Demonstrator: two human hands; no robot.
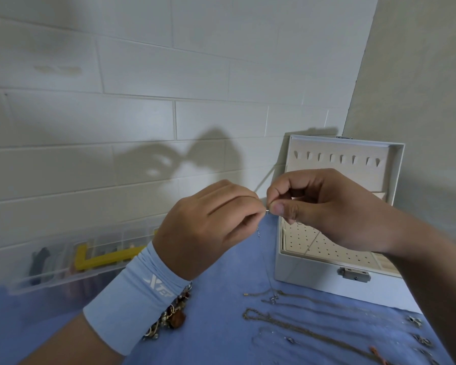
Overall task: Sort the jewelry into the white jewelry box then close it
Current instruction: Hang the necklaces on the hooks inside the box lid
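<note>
- Nearest me, toward the right edge of the blue-covered table [221, 325], several loose chains [300, 330] lie stretched out. A beaded bracelet [169, 314] sits just under the left wrist.
- Above them, the left hand [208, 227] and right hand [327, 209] each pinch the top of a thin necklace [264, 255], fingertips almost meeting. Its tail hangs down to the table.
- They seem to be working the clasp. I'd keep that pinch small and firm, then lift the tail clear of the other chains so nothing snags.
- Beyond, at the far right corner, the white jewelry box [313, 270] stands open, with lid hooks [340, 159] free for hanging.
- A clear plastic organizer [63, 262] lies along the far left edge.
</note>
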